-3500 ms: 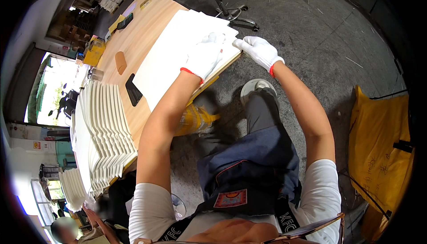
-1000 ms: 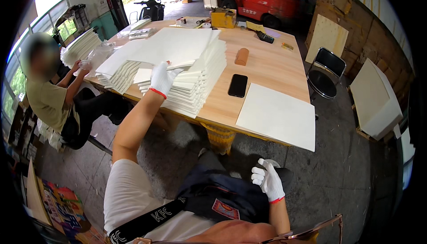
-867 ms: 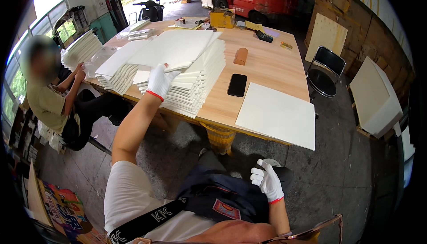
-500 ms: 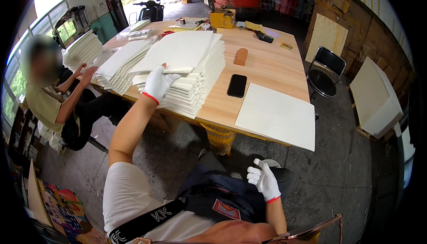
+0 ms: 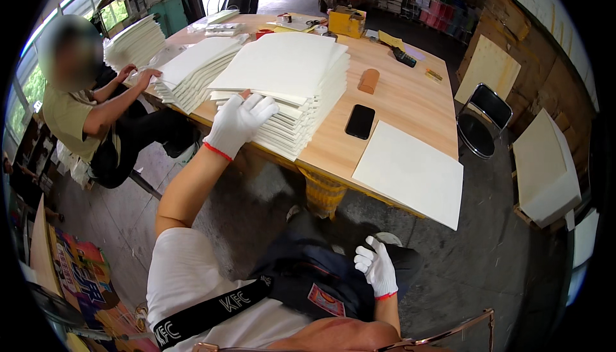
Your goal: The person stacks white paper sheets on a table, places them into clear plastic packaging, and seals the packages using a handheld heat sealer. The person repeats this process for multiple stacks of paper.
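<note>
My left hand (image 5: pixel 242 121), in a white glove with a red cuff, is at the near edge of a tall stack of thick white sheets (image 5: pixel 276 63). Its fingers are spread, and a bare fingertip pokes out at the sheet edges; no sheet is gripped. Lower down, my right hand (image 5: pixel 377 265), gloved likewise, hangs over my lap, fingers loosely bent and apart, with nothing visible in it. A single white sheet (image 5: pixel 410 172) lies at the table's near right corner, jutting past the edge. Beside it rests a black phone (image 5: pixel 360 122).
On the left, a seated person (image 5: pixel 74 105) touches another stack of white sheets (image 5: pixel 196 67). The wooden table (image 5: pixel 404 99) also bears a brown curved block (image 5: pixel 368 81), a yellow box (image 5: pixel 347 22) and a dark handheld device (image 5: pixel 404 57). A black chair (image 5: pixel 480 127) stands to the right.
My view has shifted, so the table sits further right in the picture. My left hand has come off the top sheet's corner to the stack's near edge. The right hand is nearly still.
</note>
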Demonstrator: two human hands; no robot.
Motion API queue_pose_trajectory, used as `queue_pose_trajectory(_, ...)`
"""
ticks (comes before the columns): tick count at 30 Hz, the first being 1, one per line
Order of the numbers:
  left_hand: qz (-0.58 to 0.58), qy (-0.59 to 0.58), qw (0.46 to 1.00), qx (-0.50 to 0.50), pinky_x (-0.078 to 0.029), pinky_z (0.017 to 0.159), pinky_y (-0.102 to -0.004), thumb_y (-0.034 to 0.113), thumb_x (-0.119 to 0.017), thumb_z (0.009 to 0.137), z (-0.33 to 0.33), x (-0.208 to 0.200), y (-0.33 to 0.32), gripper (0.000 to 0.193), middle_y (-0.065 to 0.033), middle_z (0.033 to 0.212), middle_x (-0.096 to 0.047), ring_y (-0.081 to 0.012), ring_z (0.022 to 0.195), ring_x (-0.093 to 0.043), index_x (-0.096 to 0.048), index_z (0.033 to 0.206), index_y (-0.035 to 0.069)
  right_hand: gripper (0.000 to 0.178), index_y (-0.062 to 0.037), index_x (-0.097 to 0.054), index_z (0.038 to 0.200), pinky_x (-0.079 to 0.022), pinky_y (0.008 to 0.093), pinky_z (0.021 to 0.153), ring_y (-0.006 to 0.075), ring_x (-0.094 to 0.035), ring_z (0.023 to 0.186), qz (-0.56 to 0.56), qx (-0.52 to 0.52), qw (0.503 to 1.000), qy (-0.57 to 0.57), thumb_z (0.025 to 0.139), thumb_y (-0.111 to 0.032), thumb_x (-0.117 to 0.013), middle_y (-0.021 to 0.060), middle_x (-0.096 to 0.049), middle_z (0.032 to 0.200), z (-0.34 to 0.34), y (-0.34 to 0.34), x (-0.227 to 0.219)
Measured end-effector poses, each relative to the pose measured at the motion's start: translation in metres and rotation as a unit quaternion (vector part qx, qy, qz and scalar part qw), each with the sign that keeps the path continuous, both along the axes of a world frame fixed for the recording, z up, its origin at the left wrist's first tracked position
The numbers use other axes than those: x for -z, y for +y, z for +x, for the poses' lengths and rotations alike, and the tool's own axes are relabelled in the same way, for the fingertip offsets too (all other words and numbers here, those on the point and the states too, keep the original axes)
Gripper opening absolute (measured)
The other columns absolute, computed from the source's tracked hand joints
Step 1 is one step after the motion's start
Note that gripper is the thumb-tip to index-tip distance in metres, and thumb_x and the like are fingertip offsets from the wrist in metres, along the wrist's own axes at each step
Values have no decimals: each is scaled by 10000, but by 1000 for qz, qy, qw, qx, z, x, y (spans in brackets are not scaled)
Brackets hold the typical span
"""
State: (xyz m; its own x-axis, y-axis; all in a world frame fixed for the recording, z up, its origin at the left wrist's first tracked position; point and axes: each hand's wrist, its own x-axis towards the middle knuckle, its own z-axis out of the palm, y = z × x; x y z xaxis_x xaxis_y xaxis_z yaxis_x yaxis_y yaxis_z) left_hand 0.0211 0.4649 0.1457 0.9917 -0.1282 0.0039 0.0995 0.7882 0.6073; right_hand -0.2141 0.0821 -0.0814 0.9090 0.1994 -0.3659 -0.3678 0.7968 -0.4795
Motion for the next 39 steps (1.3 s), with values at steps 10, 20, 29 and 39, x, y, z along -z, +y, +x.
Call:
queue_pose_trajectory(10,-76,96,991,-46,-337,1131,-580,229,-349,1061,-36,70,4,264,-238,1488,-347,-416,1380,-355,-429,1248,60,426,-79,-447,1293,-572,360,624,269,-664,720,-68,-7,997,27,1002,-382,-519,206,-664,969,-21,35,-16)
queue_pose_trajectory(20,-112,350,925,94,-392,1065,-612,434,-219,1060,-112,225,-42,443,-180,1499,-373,-397,1352,-405,-399,1300,108,515,-31,-403,1382,-578,371,703,280,-682,838,-96,-4,995,-4,1012,-378,-490,206,-661,1074,-52,38,-8)
queue_pose_trajectory(29,-41,12,939,342,-409,1086,-468,172,-406,1024,-135,249,-88,445,-146,1430,-477,-343,1241,-517,-360,1457,81,456,-47,-466,1330,-541,310,575,210,-646,679,-124,42,991,37,1000,-359,-505,171,-680,1025,-62,49,-4)
queue_pose_trajectory(39,-32,126,944,304,-469,999,-479,187,-489,1001,-152,228,-101,498,-197,1406,-470,-349,1169,-554,-341,1447,23,397,-66,-511,1267,-487,273,520,165,-594,617,-141,61,987,52,997,-358,-511,134,-683,975,-65,22,7)
